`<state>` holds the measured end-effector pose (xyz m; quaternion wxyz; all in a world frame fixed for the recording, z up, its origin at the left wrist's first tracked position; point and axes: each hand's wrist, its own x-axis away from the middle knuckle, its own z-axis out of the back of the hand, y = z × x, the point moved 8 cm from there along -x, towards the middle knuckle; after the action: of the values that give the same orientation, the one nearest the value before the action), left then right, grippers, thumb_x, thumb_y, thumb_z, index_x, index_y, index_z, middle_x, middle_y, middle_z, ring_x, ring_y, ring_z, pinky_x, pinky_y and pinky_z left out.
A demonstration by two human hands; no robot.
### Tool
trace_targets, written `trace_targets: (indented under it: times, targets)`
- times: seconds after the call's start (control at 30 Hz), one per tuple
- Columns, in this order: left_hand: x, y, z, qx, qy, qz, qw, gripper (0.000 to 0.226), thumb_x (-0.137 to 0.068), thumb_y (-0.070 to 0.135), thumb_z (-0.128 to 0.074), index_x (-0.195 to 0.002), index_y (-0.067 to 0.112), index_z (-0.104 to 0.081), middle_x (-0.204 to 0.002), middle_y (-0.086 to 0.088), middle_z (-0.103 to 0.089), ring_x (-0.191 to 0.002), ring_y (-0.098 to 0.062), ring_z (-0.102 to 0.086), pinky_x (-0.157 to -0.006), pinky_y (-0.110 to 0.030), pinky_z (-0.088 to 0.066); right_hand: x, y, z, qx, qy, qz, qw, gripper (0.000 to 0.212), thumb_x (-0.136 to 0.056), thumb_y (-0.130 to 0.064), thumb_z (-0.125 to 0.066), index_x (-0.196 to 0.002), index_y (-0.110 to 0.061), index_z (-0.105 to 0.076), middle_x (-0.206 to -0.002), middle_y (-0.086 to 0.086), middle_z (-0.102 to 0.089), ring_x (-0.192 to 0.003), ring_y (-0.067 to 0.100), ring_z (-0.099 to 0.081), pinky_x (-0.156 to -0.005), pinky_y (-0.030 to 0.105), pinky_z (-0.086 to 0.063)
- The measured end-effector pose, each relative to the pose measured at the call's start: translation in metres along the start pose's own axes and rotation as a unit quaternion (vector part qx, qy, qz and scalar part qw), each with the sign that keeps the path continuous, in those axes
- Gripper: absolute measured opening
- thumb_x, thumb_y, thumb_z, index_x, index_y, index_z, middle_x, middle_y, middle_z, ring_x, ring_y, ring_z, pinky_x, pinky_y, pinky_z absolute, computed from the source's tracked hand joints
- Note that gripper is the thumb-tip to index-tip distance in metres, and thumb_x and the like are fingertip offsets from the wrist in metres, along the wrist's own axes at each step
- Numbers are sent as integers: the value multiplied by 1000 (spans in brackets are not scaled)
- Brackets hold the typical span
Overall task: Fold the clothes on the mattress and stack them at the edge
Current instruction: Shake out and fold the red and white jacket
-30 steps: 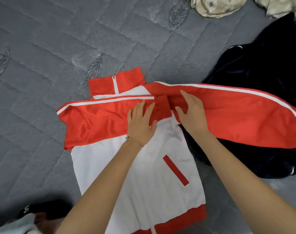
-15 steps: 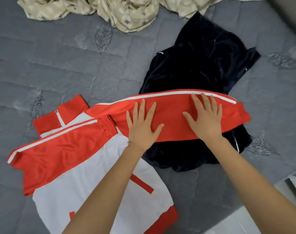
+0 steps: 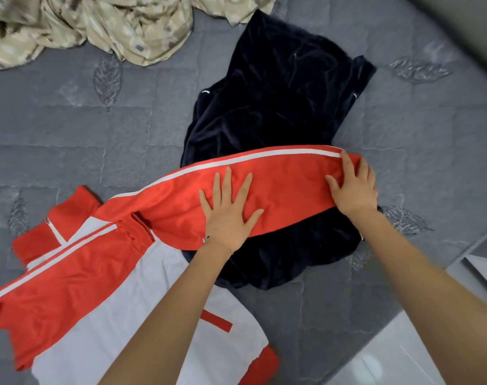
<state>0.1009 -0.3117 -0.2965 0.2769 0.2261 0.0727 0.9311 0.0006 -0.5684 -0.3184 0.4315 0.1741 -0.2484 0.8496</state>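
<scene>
Left hand (image 3: 228, 212) and right hand (image 3: 353, 187) press flat on the jacket's (image 3: 120, 315) red sleeve (image 3: 286, 184), stretched over a dark garment (image 3: 278, 93) near the mattress's (image 3: 70, 140) right edge. Smooth it toward the cuff, then fold it squarely inward.

Jacket: the red and white jacket (image 3: 120, 315) lay flat on the grey mattress (image 3: 70, 140) at 7 o'clock, collar toward 10 o'clock.
Folded sleeve: one red sleeve (image 3: 70, 282) lay across the chest.
Stretched sleeve: the other sleeve (image 3: 286, 187) ran toward 2 o'clock over a dark navy garment (image 3: 278, 93).
Left hand: the left hand (image 3: 228, 215) pressed flat on the sleeve's middle, fingers spread.
Right hand: the right hand (image 3: 353, 190) lay on the cuff end at 3 o'clock.
Beige cloth: the crumpled beige cloth (image 3: 111, 26) sat at 11 o'clock.
</scene>
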Motion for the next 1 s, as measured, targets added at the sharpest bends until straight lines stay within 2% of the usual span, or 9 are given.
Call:
trace_targets:
  times: [0.17, 0.37, 0.43, 0.5, 0.57, 0.63, 0.77, 0.9, 1.0]
  targets:
    - [5, 16, 20, 101, 64, -8, 993, 64, -95, 50, -44, -151, 32, -20, -161, -4, 2, -148, -21, 10, -117, -50, 11, -3, -6, 14, -115, 56, 5, 992, 66, -92, -22, -60, -150, -18, -28, -142, 24, -37, -131, 39, -32, -107, 45, -30]
    - [24, 40, 56, 298, 154, -50, 941, 37, -97, 28, -52, -133, 20, -53, -134, 2, -48, -126, -11, -40, -111, -27, -27, 43, -70, 41, -235, 161, 113, 952, 52, -83, 0, -57, -133, -14, -53, -126, 10, -53, -117, 26, -46, -100, 22, -32]
    - [26, 37, 58, 460, 110, -13, 881, 29, -99, 24, -51, -127, 20, -56, -122, 3, -58, -110, -7, -54, -98, -20, -40, 69, -106, 37, -268, 143, 161, 939, 54, -82, 0, -59, -132, -17, -53, -126, 5, -54, -117, 21, -48, -101, 21, -35]
    - [30, 21, 57, 624, 78, 71, 775, 25, -100, 25, -47, -121, 18, -58, -115, -2, -64, -100, -13, -61, -87, -24, -50, 99, -146, 23, -274, 103, 219, 931, 63, -78, 2, -62, -137, -18, -49, -130, 3, -52, -121, 18, -45, -105, 17, -31]
    - [36, -8, 49, 725, 62, 160, 667, 32, -100, 32, -44, -125, 13, -55, -112, -5, -62, -97, -19, -58, -83, -31, -50, 129, -182, 7, -272, 71, 277, 919, 72, -75, 2, -65, -141, -17, -44, -136, 0, -50, -124, 14, -41, -108, 13, -24]
    - [44, -39, 42, 769, 52, 209, 602, 45, -100, 35, -42, -135, 8, -47, -117, -8, -56, -100, -21, -50, -87, -34, -46, 158, -211, -10, -283, 37, 325, 901, 76, -74, 3, -65, -143, -17, -41, -139, -2, -47, -126, 4, -37, -110, 15, -24]
    - [76, -103, 47, 778, 114, 226, 575, 33, -99, 12, -46, -129, -1, -47, -101, -9, -56, -82, -16, -54, -68, -23, -49, 206, -250, -47, -281, -12, 397, 874, 65, -79, 4, -61, -140, -14, -45, -140, 2, -43, -129, -5, -29, -110, 9, -20]
    - [108, -166, 42, 793, 163, 246, 533, 36, -100, 4, -40, -135, -2, -43, -118, -17, -57, -103, -25, -56, -94, -40, -46, 217, -258, -74, -284, -5, 355, 891, 59, -84, -7, -68, -139, -7, -44, -141, 9, -43, -132, 14, -37, -113, 21, -25]
    - [135, -192, 30, 807, 128, 244, 522, 29, -101, 14, -37, -124, 6, -53, -98, -5, -67, -82, -13, -63, -74, -27, -56, 235, -282, -110, -245, -122, 371, 887, 49, -88, -15, -67, -133, -6, -51, -129, 9, -57, -118, 23, -52, -107, 29, -35]
